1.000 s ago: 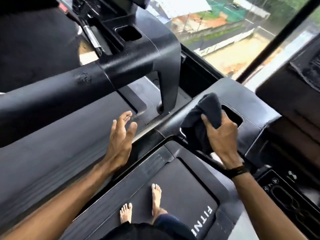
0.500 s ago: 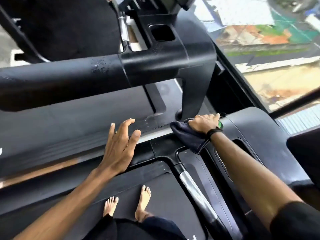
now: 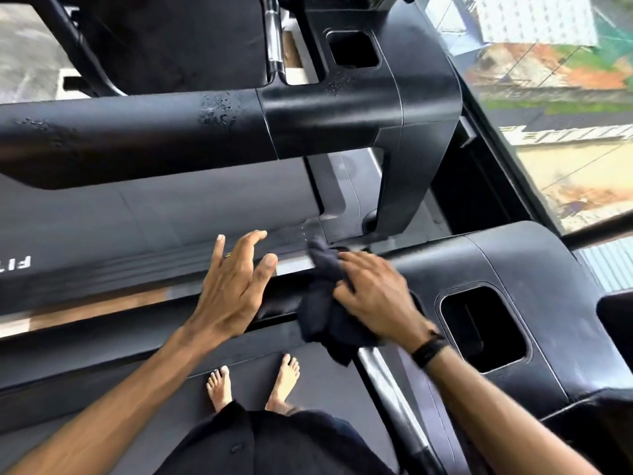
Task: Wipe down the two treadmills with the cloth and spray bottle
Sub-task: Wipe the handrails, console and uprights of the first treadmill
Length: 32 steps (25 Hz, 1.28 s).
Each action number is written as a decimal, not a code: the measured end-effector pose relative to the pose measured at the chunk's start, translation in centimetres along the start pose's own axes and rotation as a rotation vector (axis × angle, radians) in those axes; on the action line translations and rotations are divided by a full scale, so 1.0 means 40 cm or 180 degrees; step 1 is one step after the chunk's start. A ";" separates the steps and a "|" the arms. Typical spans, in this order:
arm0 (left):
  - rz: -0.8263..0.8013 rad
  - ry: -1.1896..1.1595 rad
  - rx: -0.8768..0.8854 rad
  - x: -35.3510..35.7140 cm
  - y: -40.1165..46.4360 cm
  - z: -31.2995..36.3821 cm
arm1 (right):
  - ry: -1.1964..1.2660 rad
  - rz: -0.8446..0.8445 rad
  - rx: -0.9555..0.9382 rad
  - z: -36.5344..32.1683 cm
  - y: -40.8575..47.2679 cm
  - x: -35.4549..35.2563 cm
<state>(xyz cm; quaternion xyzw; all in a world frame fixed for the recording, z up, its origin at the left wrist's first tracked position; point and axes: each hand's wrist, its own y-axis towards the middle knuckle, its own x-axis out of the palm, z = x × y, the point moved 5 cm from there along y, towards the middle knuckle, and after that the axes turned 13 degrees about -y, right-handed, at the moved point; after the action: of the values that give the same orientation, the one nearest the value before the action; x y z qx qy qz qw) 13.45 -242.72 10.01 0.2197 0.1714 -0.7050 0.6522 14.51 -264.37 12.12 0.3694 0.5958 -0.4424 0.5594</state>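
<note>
Two black treadmills point(image 3: 342, 108) fill view; right hand point(image 3: 376, 296) clutches dark cloth point(image 3: 325, 310), left hand point(image 3: 236, 286) grip spread.

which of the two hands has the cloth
The right hand, the one with the black wristband, grips the dark bunched cloth. The left hand holds nothing, its fingers spread.

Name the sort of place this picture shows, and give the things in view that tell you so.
Probably a gym or fitness room on an upper floor. A treadmill belt lies underfoot, a second treadmill's handrail runs alongside, and a window looks down on rooftops and a road.
</note>
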 end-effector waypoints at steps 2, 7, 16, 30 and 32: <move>0.0021 0.0125 -0.0038 -0.026 -0.013 -0.017 | -0.0283 -0.0660 0.0747 0.146 0.037 0.010; 0.0024 0.0441 -0.0303 -0.110 -0.061 -0.104 | -0.0486 -0.1816 0.0638 0.105 0.195 0.092; 0.0057 0.0644 -0.0474 -0.221 -0.127 -0.215 | -0.0020 -0.0309 -0.0483 -0.346 0.110 0.058; 0.0448 0.0996 -0.0687 -0.397 -0.232 -0.325 | -0.0378 -0.2207 -0.0650 -0.432 0.272 0.170; 0.0381 0.1035 -0.0650 -0.392 -0.232 -0.333 | -0.0469 -0.1513 -0.0730 -0.486 0.229 0.142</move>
<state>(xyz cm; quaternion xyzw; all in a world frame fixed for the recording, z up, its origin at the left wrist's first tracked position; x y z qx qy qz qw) 6.19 -221.59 6.73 0.2732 0.3316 -0.5991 0.6756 15.89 -243.32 5.12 0.1203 0.6696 -0.5166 0.5199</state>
